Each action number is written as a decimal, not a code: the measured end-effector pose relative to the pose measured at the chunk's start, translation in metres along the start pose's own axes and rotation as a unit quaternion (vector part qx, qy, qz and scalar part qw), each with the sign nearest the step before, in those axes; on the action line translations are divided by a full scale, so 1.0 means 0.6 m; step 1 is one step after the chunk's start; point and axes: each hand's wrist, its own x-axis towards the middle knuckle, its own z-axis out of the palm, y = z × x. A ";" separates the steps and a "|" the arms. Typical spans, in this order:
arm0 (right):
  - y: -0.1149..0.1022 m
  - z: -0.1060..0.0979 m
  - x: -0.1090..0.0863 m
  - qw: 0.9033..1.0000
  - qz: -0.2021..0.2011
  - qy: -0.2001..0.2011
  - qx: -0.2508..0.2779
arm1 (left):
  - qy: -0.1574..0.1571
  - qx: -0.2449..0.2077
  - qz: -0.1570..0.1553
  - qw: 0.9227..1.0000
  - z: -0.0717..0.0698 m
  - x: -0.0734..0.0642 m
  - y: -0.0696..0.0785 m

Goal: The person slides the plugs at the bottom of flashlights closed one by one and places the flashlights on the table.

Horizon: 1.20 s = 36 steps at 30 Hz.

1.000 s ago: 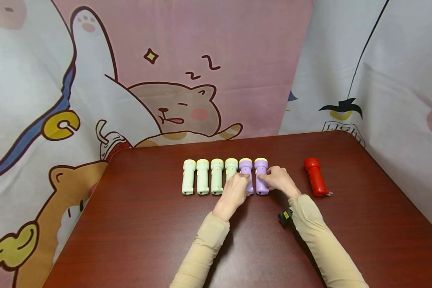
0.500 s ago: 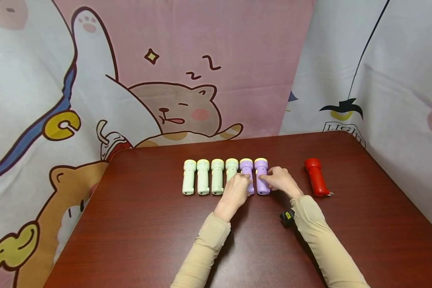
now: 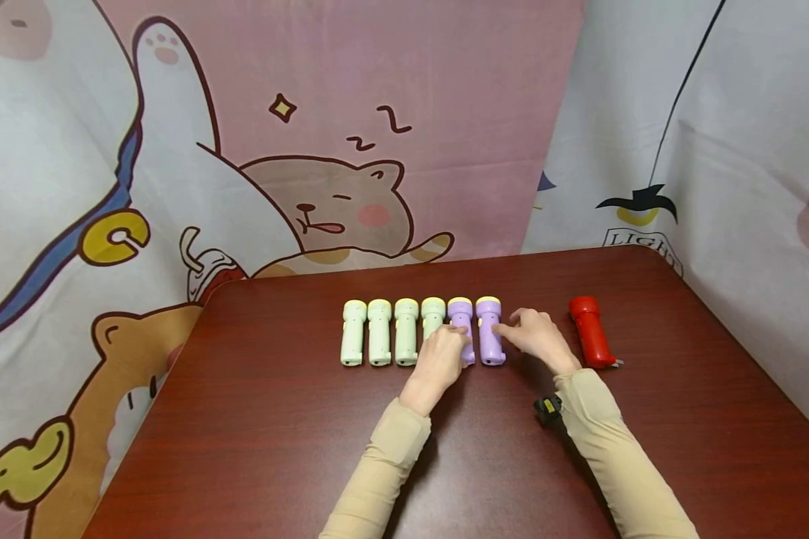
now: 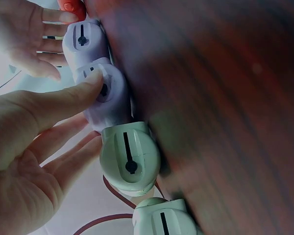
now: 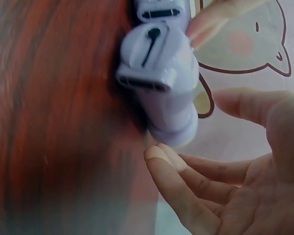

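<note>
A row of flashlights lies on the brown table: several pale green flashlights (image 3: 380, 337) at the left, then two purple ones. My left hand (image 3: 438, 358) grips the left purple flashlight (image 3: 460, 308); in the left wrist view its thumb (image 4: 90, 85) presses on that flashlight's tail end, with fingers along the other side. The right purple flashlight (image 3: 490, 340) lies beside it. My right hand (image 3: 535, 337) is just to its right, thumb and fingers spread apart with nothing between them, as the right wrist view shows. The rightmost green flashlight (image 3: 434, 308) is partly hidden by my left hand.
A red flashlight (image 3: 591, 333) with metal prongs out of its tail lies apart on the right, slightly tilted. The table (image 3: 276, 434) meets a cartoon-printed cloth (image 3: 479, 135) at the back. A small black device (image 3: 548, 409) is at my right wrist.
My right hand has let go of the right purple flashlight and drawn slightly to the right, its fingers parting. The left hand and the row of flashlights stay where they were.
</note>
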 end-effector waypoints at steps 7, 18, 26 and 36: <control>0.013 -0.027 -0.007 0.999 -0.009 0.035 -0.039 | 0.011 -0.006 0.006 1.000 0.001 0.000 -0.002; 0.040 -0.077 -0.020 0.998 0.003 0.057 -0.030 | 0.016 -0.008 0.005 1.000 0.002 -0.001 -0.003; 0.065 -0.118 -0.027 0.997 0.037 0.055 -0.031 | 0.012 -0.011 0.001 1.000 0.002 0.000 -0.002; 0.105 -0.150 -0.038 0.994 0.102 0.022 -0.026 | 0.012 -0.012 -0.001 1.000 0.000 0.000 -0.001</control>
